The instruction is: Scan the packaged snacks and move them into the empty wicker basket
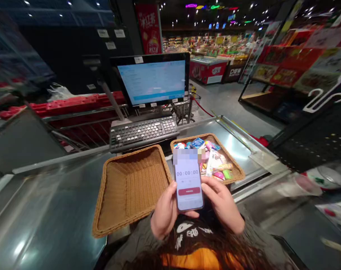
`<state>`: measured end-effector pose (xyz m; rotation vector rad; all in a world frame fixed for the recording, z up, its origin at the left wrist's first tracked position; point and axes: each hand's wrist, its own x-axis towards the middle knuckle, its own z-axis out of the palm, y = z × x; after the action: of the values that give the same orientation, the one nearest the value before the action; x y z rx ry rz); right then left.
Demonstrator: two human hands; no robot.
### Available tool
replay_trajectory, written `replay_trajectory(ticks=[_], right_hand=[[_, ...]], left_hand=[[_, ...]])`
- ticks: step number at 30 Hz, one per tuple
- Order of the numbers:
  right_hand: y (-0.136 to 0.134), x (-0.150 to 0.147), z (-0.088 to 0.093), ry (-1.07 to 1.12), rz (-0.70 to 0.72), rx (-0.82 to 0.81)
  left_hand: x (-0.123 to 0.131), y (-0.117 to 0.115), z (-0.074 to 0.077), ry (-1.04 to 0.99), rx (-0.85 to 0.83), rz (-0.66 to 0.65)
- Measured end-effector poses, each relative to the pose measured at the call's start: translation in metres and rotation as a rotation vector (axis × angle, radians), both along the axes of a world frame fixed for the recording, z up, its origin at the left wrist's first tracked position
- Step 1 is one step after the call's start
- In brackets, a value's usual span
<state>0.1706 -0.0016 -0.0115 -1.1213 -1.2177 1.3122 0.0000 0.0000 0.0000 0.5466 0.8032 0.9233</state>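
Note:
A smartphone (189, 200) is held upright in front of me, its screen showing a timer at 00:00:00 above a red button. My left hand (164, 213) grips its left edge, the fingers curled behind it. On the other side, my right hand (223, 204) closes on the right edge with the thumb at the front. Behind the phone stands a wicker basket (239, 173) filled with small colourful packaged goods (212, 161), partly hidden by the phone. To the left sits a second wicker basket (131, 187) with nothing inside it.
A keyboard (143, 131) and a lit monitor (155, 82) stand beyond the baskets on the metal counter (52, 210). Red shopping carts (80, 108) are behind at the left. A dark rack with a white hook (325, 99) rises at the right.

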Motion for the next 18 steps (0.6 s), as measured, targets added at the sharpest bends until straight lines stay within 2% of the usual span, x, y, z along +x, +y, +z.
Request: replay_trajectory(ticks=[9,18], right_hand=[[0.013,0.016,-0.008,0.015,-0.019,-0.044],[0.013,0.023,-0.008,-0.005,-0.066,-0.056]], left_hand=[[0.010,0.007,-0.003,-0.023,0.021,-0.009],[0.020,0.016,-0.005,-0.095,0.038,-0.040]])
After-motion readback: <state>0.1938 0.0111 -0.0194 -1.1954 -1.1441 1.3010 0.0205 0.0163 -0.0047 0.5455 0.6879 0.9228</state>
